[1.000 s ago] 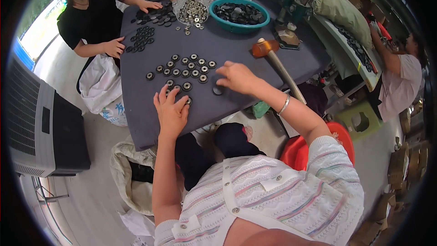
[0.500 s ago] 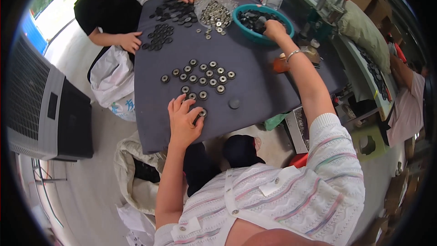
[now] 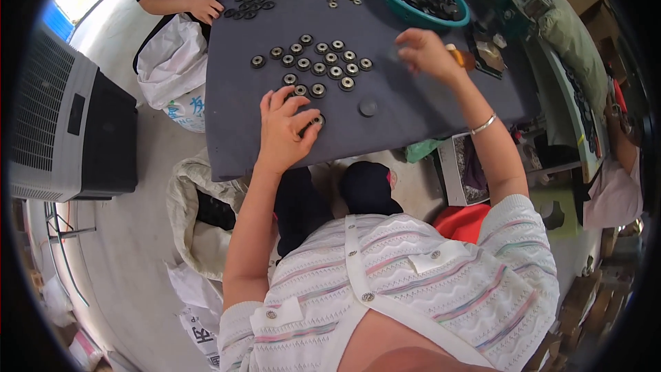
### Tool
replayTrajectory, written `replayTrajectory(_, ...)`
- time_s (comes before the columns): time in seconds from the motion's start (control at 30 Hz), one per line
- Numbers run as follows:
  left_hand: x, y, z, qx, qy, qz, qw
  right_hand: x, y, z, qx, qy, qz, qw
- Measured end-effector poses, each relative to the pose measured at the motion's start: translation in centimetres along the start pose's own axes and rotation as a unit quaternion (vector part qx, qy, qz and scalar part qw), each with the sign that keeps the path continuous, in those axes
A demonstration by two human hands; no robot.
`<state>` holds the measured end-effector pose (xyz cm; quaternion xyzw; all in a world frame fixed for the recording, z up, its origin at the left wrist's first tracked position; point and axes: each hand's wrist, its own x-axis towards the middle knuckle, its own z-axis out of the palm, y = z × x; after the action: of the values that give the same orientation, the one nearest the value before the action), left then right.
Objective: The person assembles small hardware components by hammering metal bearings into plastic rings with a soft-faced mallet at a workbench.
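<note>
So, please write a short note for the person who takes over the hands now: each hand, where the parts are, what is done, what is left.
Left hand: flat on the grey table, fingers over a ring part at the near edge.
Right hand: raised over the table near the teal bowl; whether it holds anything cannot be told.
Done: round ring parts lie in rows mid-table.
Left: one dark disc lies alone; the bowl holds many dark parts.
Another person's hand works on its own pile at the far left corner.
</note>
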<state>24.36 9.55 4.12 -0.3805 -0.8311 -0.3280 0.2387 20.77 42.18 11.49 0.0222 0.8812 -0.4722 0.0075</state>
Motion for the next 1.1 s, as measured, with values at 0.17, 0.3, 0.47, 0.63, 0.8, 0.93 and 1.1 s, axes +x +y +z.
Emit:
replayTrajectory(0.17,0.1,-0.6,0.6,-0.009,0.082,-0.024,0.996,-4.5,3.0,3.9,0.019,-0.058,0.098,0.993)
replayTrajectory(0.3,-0.4,-0.9,0.6,-0.012,0.130,-0.046,0.990,-5.9,2.2,4.3,-0.214,-0.033,-0.048,0.975)
replayTrajectory(0.47,-0.6,-1.3,1.0,-0.016,0.195,-0.080,0.977,-5.8,1.1,4.5,-0.334,-0.015,-0.130,0.933)
replayTrajectory(0.63,-1.1,-1.6,1.0,-0.025,0.222,-0.106,0.969,-6.3,-4.9,9.7,-0.218,-0.099,-0.271,0.932)
replayTrajectory(0.8,-1.1,-1.4,0.7,-0.008,0.228,-0.111,0.967,-5.4,-4.9,13.4,-0.230,-0.155,-0.290,0.916)
replayTrajectory(0.93,-1.1,-1.5,0.7,-0.004,0.233,-0.113,0.966,-4.8,-5.1,14.4,-0.250,-0.177,-0.271,0.913)
replayTrajectory(1.1,-1.5,-2.0,1.0,-0.012,0.259,-0.146,0.955,-4.6,-5.2,15.1,-0.288,-0.171,-0.277,0.900)
